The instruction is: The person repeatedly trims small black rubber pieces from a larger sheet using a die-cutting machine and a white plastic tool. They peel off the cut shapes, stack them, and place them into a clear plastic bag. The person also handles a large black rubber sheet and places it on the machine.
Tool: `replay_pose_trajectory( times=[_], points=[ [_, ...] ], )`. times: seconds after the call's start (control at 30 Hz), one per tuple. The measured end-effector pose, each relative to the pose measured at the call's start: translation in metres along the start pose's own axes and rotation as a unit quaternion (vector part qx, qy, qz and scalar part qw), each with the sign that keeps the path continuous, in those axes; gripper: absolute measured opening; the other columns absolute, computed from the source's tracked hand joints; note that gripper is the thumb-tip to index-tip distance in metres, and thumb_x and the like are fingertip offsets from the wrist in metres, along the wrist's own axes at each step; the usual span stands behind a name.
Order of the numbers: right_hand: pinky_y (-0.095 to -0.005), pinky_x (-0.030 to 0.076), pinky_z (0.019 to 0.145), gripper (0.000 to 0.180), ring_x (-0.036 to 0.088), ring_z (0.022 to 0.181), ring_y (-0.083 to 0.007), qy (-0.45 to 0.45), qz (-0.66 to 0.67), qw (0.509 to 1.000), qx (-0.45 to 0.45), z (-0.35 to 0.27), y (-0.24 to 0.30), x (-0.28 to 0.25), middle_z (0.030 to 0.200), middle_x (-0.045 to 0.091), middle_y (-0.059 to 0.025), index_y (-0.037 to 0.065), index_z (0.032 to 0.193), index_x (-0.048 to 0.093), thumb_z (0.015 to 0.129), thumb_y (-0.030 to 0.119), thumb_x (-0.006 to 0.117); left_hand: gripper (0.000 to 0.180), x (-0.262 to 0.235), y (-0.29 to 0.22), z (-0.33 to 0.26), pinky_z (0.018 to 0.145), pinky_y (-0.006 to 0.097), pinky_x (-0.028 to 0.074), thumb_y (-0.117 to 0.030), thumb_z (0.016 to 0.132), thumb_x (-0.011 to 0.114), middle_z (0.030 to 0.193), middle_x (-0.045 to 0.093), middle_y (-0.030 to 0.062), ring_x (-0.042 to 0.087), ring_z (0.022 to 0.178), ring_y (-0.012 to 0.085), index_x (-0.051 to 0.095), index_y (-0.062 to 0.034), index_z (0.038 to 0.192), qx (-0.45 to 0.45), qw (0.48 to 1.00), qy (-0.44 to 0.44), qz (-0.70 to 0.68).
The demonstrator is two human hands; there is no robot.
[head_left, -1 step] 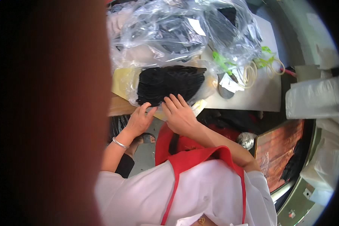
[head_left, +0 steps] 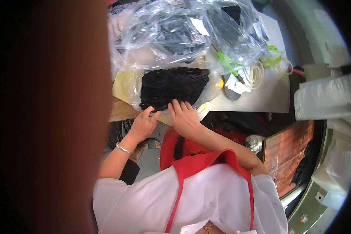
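Film [head_left: 211,92], clear and crinkled, lies around the black stack [head_left: 173,87], which we take as our landmark: a layered dark pile near the front edge of the desk [head_left: 267,99]. Our left hand [head_left: 142,124] is at the stack's near-left corner, its fingertips just beside the edge; we cannot tell whether its grip is closed on the film. Our right hand [head_left: 186,120] lies at the middle of the stack's near edge, fingers stretched forward and slightly apart over the black layers; its thumb is hard to make out, so we cannot tell whether that grip pinches anything. A silvery bracelet [head_left: 124,148] circles our left wrist, nearer to us than the stack. Left of the stack we see a yellow sheet [head_left: 122,84]. Beyond it, large clear bags [head_left: 163,35] with dark contents are heaped. Right of it lie white slips [head_left: 238,84], a pale coil [head_left: 256,75] and, a little farther back, a bright green thing [head_left: 226,62].
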State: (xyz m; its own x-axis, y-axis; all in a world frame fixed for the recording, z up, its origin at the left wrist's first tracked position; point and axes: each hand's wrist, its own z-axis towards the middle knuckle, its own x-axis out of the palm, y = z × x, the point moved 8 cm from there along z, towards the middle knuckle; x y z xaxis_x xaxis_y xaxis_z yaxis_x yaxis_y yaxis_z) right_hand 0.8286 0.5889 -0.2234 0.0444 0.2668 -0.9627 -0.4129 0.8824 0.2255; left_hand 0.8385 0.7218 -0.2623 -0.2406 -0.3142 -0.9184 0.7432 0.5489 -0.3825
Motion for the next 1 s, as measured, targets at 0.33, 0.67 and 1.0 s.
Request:
replay_pose_trajectory(
  times=[0.33, 0.67, 1.0],
  points=[
    [-0.0423, 0.044, 0.081, 0.013, 0.059, 0.088, -0.0262, 0.067, 0.058, 0.996, -0.025, -0.018, 0.002, 0.022, 0.083, 0.063, -0.0092, 0.011, 0.082, 0.068, 0.075, 0.018, 0.059, 0.020, -0.052, 0.004, 0.004, 0.067, 0.039, 0.045, -0.006, 0.071, 0.068, 0.080, 0.054, 0.0090, 0.055, 0.078, 0.0284, 0.061, -0.0045, 0.090, 0.046, 0.995, -0.025, 0.087],
    [-0.0497, 0.037, 0.103, 0.008, 0.063, 0.091, -0.0279, 0.063, -0.090, 0.976, 0.189, -0.041, -0.103, -0.088, 0.081, 0.066, -0.0112, 0.007, 0.077, 0.065, 0.075, 0.010, 0.057, 0.009, -0.151, -0.058, 0.064, 0.069, 0.034, 0.041, -0.006, 0.074, 0.065, 0.075, 0.057, 0.0014, 0.055, 0.078, 0.0205, 0.059, -0.0068, 0.079, 0.077, 0.973, -0.134, 0.172],
    [-0.0472, 0.044, 0.098, 0.008, 0.060, 0.102, -0.0356, -0.107, -0.097, 0.980, 0.136, -0.041, -0.105, -0.140, 0.093, 0.063, -0.0166, 0.002, 0.076, 0.062, 0.070, 0.005, 0.058, 0.008, -0.116, -0.057, 0.071, 0.109, 0.052, 0.033, -0.008, 0.076, 0.067, 0.082, 0.061, 0.0072, 0.059, 0.101, 0.0272, 0.061, -0.0047, 0.079, 0.071, 0.996, 0.012, 0.052]
  ],
)
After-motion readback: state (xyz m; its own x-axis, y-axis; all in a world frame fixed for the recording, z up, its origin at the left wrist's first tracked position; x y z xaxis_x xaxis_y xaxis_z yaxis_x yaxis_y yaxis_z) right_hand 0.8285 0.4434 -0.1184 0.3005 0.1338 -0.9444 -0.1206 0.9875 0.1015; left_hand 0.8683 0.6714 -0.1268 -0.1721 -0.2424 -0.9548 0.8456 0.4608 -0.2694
